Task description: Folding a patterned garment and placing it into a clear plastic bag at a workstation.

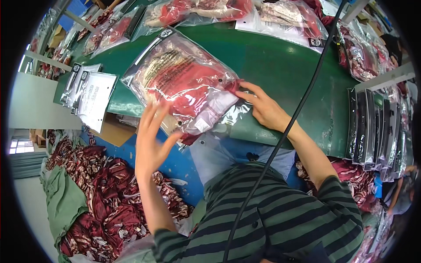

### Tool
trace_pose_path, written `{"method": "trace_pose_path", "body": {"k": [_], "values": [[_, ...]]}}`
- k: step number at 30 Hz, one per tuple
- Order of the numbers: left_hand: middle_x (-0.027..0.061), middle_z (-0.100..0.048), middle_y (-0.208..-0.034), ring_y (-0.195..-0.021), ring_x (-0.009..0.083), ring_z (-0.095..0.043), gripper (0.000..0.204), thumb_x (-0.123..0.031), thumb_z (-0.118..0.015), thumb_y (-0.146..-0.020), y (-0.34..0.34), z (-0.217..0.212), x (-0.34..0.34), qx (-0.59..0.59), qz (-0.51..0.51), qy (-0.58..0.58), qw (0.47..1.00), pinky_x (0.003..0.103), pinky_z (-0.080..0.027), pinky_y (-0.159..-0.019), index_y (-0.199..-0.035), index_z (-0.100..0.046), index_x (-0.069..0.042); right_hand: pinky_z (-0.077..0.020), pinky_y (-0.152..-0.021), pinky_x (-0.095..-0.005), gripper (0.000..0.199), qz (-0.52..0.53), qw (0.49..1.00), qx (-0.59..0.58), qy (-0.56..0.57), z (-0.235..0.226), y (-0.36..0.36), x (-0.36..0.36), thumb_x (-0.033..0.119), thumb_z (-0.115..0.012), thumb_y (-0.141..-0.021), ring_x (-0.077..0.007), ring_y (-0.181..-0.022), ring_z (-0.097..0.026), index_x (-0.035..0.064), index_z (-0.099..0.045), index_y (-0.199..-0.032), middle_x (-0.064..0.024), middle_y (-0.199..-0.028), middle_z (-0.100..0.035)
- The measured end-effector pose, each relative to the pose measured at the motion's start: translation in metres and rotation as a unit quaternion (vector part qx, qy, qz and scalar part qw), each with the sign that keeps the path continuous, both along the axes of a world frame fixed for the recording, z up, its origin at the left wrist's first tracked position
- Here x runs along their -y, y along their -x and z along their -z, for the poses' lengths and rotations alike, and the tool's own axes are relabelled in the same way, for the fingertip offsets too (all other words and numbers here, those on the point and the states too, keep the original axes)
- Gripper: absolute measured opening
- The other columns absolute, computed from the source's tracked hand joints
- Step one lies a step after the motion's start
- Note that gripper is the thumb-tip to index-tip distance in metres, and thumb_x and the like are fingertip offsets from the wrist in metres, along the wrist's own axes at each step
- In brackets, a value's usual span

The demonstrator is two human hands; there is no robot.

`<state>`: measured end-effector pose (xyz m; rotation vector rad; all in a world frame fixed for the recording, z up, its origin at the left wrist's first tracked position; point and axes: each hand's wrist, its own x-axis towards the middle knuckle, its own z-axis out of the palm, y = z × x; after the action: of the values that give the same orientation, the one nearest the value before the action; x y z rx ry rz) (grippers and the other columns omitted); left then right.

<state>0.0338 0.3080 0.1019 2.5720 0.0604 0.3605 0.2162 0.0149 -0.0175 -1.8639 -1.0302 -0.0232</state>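
Note:
A clear plastic bag [147,72] with a dark header strip lies tilted on the green table [280,65]. Inside it is a folded red and cream garment [197,87], with a pale pinkish folded piece and a small white label near its lower end. My right hand [269,111] is at the bag's right corner, its thumb and forefinger closed on a bit of red cloth there. My left hand [151,142], a little blurred, has its fingers spread over the bag's lower left edge. Whether its fingertips press on the plastic I cannot tell.
Flat bags with printed sheets [94,94] lie at the table's left end. More bagged garments [197,11] line the far side. Several dark-topped bags [372,127] hang at the right. A black cable [307,94] crosses the view. Maroon patterned cloth [109,197] is heaped below.

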Motion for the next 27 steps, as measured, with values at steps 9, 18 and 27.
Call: {"method": "trace_pose_path", "body": {"k": [9, 18, 27], "values": [[0.0047, -0.042, -0.156, -0.153, 0.0383, -0.018, 0.087, -0.033, -0.073, -0.081, -0.13, 0.088, 0.046, 0.03, 0.117, -0.234, 0.965, 0.055, -0.013, -0.125, -0.156, -0.034, -0.012, -0.0428, -0.094, -0.0345, 0.015, 0.039, 0.932, 0.322, 0.16, -0.029, -0.003, -0.016, 0.016, -0.06, -0.087, -0.0241, -0.112, -0.055, 0.0123, -0.067, -0.1, -0.0023, -0.104, -0.063], [0.0052, -0.042, -0.157, -0.152, 0.0362, -0.022, 0.081, -0.026, -0.07, -0.082, -0.129, 0.097, 0.046, 0.044, 0.099, -0.212, 0.971, 0.055, -0.015, -0.125, -0.154, -0.037, -0.009, -0.0411, -0.091, -0.0353, 0.01, -0.114, 0.918, 0.296, 0.237, -0.04, -0.029, -0.043, 0.021, -0.059, -0.088, -0.0223, -0.1, -0.054, 0.0127, -0.064, -0.088, -0.0023, -0.095, -0.061], [0.0079, -0.042, -0.156, -0.15, 0.035, -0.029, 0.084, -0.016, -0.073, -0.079, -0.131, 0.113, 0.034, 0.04, 0.101, -0.091, 0.99, 0.05, -0.019, -0.125, -0.154, -0.035, -0.008, -0.0439, -0.084, -0.0352, 0.01, -0.199, 0.902, 0.354, 0.149, -0.06, -0.056, -0.082, 0.016, -0.06, -0.09, -0.0243, -0.093, -0.055, 0.0074, -0.063, -0.091, -0.0058, -0.097, -0.061]]}}
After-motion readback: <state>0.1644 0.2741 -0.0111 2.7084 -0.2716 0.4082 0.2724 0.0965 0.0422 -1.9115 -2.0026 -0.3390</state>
